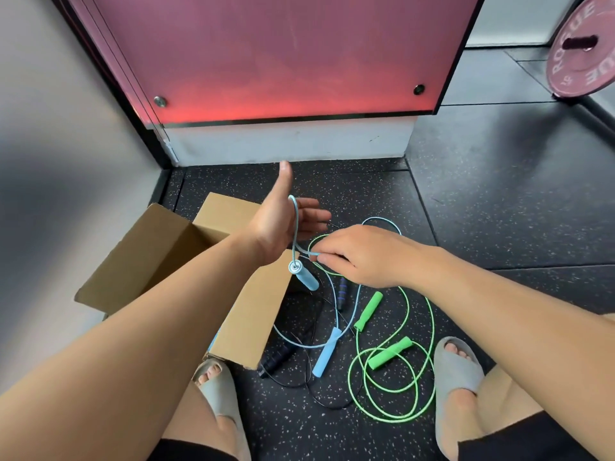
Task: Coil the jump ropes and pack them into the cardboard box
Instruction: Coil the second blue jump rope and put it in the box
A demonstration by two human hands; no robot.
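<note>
On the black speckled rubber floor, by the open brown cardboard box at its left edge: a light blue jump rope being wound.
A green jump rope and a black jump rope lie loose mid-floor. The left hand is spread, its grip wide, with the blue cord draped over the palm and one pale blue handle dangling below. The right hand has a narrow grip pinching that cord. Slack trails down and right to the second blue handle, nearer the right hand, which probably feeds the next turn.
</note>
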